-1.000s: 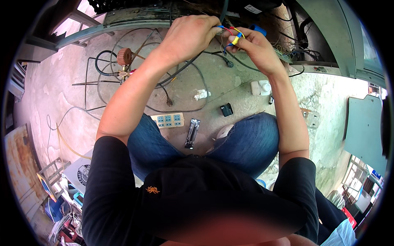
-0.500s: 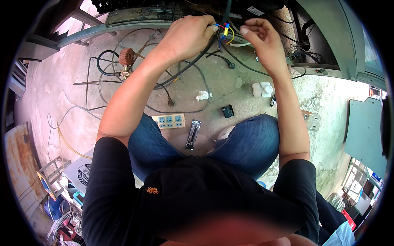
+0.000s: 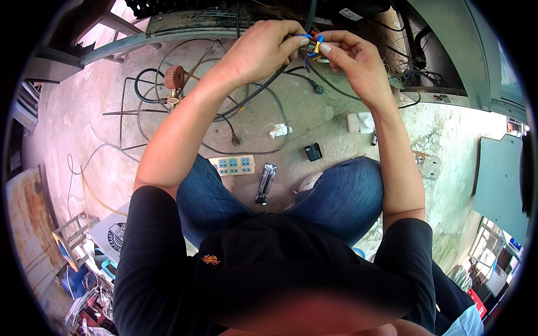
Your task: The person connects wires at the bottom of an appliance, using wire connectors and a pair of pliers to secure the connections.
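Close to the underside of the metal frame, my left hand (image 3: 266, 49) is closed, thumb and forefinger pinching the end of a thin blue wire (image 3: 304, 36). Just right of it, my right hand (image 3: 358, 61) has its thumb and forefinger closed round a bundle of blue and yellow wires (image 3: 318, 46). The bundle's blue and yellow tip stands up beside the right thumb. A thick black cable (image 3: 263, 87) runs from there down to the left. My fingers partly hide where the wires meet.
On the floor lie a power strip (image 3: 235, 164), a silver-and-black packet (image 3: 266, 183), a small black box (image 3: 314, 152), a white bottle (image 3: 360, 122) and a black plug (image 3: 318, 89). A brown-knobbed valve (image 3: 175, 77) stands left among looped hoses. The metal frame (image 3: 185, 35) crosses ahead.
My right hand has moved left and closed on the wires, where before it was apart from them. My left hand keeps its pinch and has shifted slightly right.
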A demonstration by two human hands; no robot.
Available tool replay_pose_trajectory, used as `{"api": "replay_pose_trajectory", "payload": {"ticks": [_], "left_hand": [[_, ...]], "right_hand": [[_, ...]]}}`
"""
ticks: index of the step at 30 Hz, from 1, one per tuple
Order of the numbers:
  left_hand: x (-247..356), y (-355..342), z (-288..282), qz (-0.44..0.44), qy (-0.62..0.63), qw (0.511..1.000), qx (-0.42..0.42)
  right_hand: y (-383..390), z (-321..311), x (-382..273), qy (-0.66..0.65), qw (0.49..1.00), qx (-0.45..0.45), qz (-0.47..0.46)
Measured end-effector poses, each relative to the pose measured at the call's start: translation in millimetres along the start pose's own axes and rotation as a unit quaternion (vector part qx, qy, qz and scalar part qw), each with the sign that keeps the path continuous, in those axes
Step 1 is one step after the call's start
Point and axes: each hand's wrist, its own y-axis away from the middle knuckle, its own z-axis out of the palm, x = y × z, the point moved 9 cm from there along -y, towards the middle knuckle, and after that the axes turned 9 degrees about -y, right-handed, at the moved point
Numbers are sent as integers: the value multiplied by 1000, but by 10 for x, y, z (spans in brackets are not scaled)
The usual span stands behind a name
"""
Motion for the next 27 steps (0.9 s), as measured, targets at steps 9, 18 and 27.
{"api": "replay_pose_trajectory", "payload": {"ticks": [9,18,27], "left_hand": [[10,0,-82,34,11,998,58],[350,120,-190,93,-66,982,150],[15,11,65,25,154,986,57]], "right_hand": [[-15,-33,8,-64,998,-3,-7],[-31,-133,91,-145,989,34,9],[-35,-89,78,-179,984,24,7]]}}
